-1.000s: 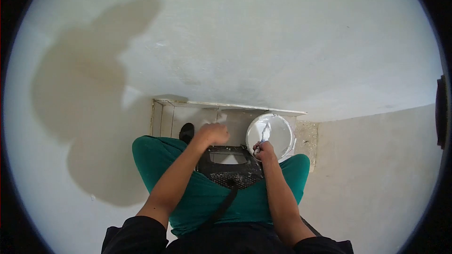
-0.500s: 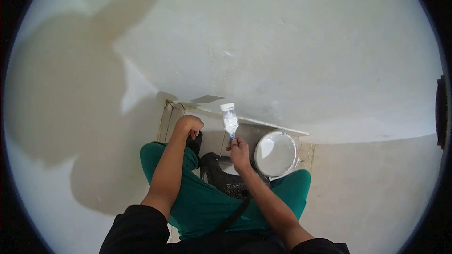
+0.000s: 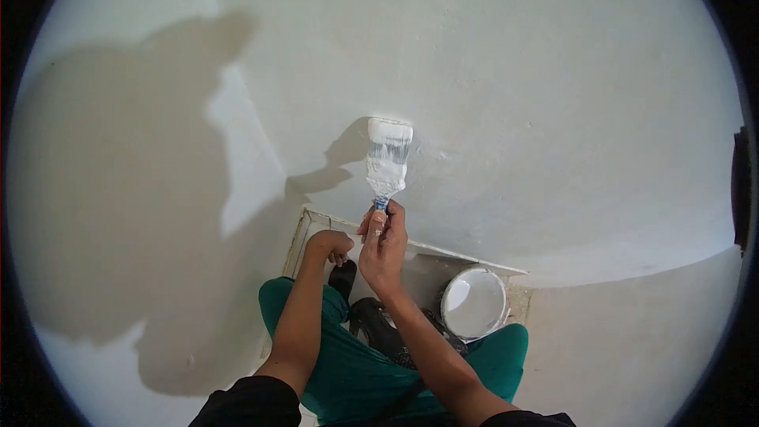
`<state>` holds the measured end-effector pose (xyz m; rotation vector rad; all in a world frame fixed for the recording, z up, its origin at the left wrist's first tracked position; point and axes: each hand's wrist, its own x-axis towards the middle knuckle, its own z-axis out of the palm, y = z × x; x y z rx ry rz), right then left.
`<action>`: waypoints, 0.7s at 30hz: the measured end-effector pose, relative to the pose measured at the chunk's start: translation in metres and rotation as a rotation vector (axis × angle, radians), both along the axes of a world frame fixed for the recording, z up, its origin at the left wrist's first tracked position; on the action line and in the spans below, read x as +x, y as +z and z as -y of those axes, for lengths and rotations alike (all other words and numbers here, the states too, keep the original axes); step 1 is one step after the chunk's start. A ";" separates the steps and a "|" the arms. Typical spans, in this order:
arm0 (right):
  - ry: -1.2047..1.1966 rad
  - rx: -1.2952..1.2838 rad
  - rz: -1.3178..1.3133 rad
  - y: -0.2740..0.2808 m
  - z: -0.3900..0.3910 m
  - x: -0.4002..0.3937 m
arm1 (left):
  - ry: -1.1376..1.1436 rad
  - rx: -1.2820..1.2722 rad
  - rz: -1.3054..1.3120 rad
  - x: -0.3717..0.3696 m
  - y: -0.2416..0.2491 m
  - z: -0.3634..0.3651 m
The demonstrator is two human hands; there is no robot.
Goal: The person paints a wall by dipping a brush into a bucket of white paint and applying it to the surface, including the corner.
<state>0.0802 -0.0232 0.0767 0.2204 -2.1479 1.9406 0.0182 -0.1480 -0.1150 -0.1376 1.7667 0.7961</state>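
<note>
A wide paintbrush with a blue handle is coated in white paint, its bristle tip up against the pale wall. My right hand is closed around the handle, thumb along its near side. To the left, my left hand hangs from a bent wrist near my knee, fingers loosely drooping with nothing visible in them. Right of my right forearm stands a round white bucket with white paint inside.
Walls meet in a corner to the left, where my shadow falls. A ledge edge runs along the wall's foot. My green-trousered legs and black shoes are below. A dark object shows at the far right.
My right hand has raised the paintbrush up to the wall, where its bristles now meet their shadow. The view has tilted upward, and my left hand stays bent near my knee.
</note>
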 end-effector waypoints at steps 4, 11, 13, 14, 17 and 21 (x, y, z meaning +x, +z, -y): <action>-0.058 0.012 0.054 -0.042 0.005 0.000 | -0.255 0.067 -0.156 0.002 -0.003 0.016; -0.132 0.168 0.242 -0.102 -0.004 0.019 | -0.131 -0.003 -0.188 0.005 0.033 0.018; -0.131 0.167 0.291 -0.117 -0.007 0.023 | -0.140 -0.005 -0.199 0.002 0.043 0.018; -0.135 0.176 0.297 -0.126 -0.009 0.025 | -0.090 -0.021 -0.177 0.002 0.054 0.016; -0.127 0.150 0.323 -0.137 -0.014 0.038 | -0.055 -0.040 -0.177 0.000 0.072 0.017; -0.077 0.016 0.405 -0.109 -0.017 0.042 | -0.067 -0.033 -0.146 -0.011 0.056 0.022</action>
